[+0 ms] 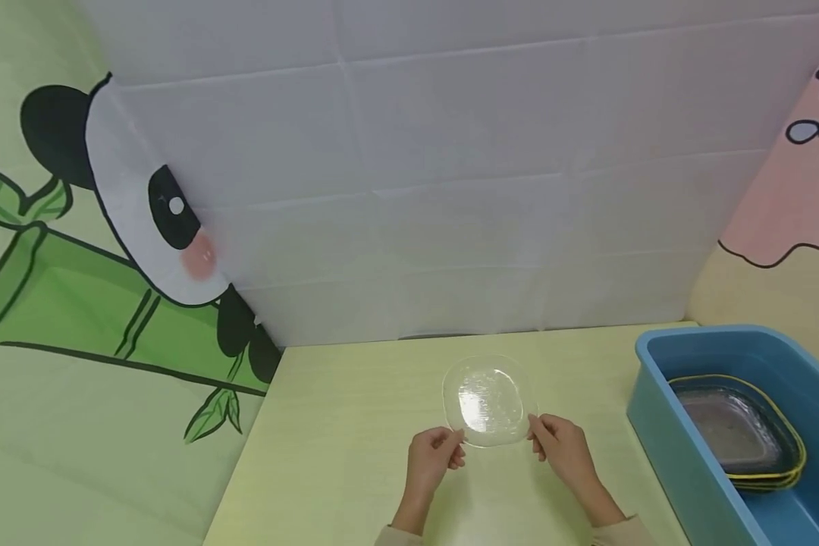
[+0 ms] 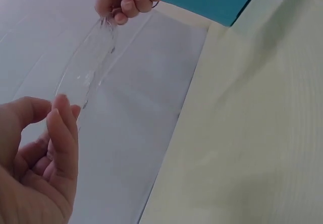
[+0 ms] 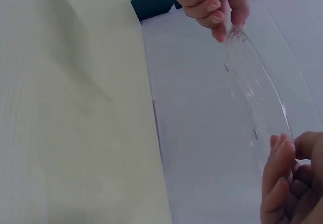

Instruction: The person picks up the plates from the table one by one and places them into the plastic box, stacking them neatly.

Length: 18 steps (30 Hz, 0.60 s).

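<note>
Above the table, a clear, rounded-square plate [image 1: 494,402] is held up between both hands, with a bright glare on its face. My left hand [image 1: 435,457] pinches its near left edge between thumb and fingers. At the near right edge my right hand [image 1: 561,447] pinches the rim the same way. Seen nearly edge-on in the left wrist view, the plate [image 2: 86,65] looks thin and shallow, and the right wrist view shows this plate [image 3: 257,88] tilted between the two hands.
A blue plastic tub [image 1: 696,447] stands on the right. Inside it lies a stack of similar clear dishes with yellowish rims [image 1: 764,478]. The pale yellow table [image 1: 341,455] meets a white cloth backdrop [image 1: 450,189]; panda-printed cloth [image 1: 130,250] hangs at the left.
</note>
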Tool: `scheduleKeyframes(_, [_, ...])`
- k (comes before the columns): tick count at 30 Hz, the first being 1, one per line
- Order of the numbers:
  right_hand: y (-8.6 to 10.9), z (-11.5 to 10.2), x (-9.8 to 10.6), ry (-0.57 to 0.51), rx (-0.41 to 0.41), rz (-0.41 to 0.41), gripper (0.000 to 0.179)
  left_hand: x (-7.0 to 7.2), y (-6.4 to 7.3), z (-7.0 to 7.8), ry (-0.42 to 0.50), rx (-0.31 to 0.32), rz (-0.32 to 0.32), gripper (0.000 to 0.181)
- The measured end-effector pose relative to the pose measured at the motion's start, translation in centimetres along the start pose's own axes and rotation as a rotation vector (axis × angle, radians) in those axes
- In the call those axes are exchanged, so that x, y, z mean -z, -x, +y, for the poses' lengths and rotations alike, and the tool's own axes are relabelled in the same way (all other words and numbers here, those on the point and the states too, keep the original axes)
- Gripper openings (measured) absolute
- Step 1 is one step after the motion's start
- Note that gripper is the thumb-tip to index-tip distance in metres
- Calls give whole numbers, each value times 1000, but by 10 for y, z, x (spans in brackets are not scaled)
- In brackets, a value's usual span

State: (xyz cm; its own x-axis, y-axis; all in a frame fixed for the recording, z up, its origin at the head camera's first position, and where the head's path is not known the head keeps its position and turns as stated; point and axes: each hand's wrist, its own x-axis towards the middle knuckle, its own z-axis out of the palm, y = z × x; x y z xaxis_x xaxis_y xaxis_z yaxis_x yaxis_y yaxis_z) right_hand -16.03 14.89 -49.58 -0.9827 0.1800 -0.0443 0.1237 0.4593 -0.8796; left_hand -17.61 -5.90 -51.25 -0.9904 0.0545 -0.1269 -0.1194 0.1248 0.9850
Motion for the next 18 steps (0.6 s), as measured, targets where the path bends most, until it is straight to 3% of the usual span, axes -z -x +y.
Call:
scheduleKeyframes(4, [5,-16,24,130,51,40,37,6,5,3,-4,-1,-80,32])
scheduleKeyframes(7, [10,-28,50,227,109,107,39,15,12,10,-23,1,-84,31])
scheduleKeyframes(10, [16,-38,81,299,180,230,39,25,16,12,-39,4,-78,29])
scheduleKeyframes(13, [26,-50,119,386,184,332,40,35,14,0,-39,14,-62,30])
scheduleKeyframes(15, [34,-57,148,456,135,378,43,42,12,-13,-42,22,-43,32])
scheduleKeyframes(18, [41,-64,187,468,90,436,48,52,9,-28,-58,51,-3,36])
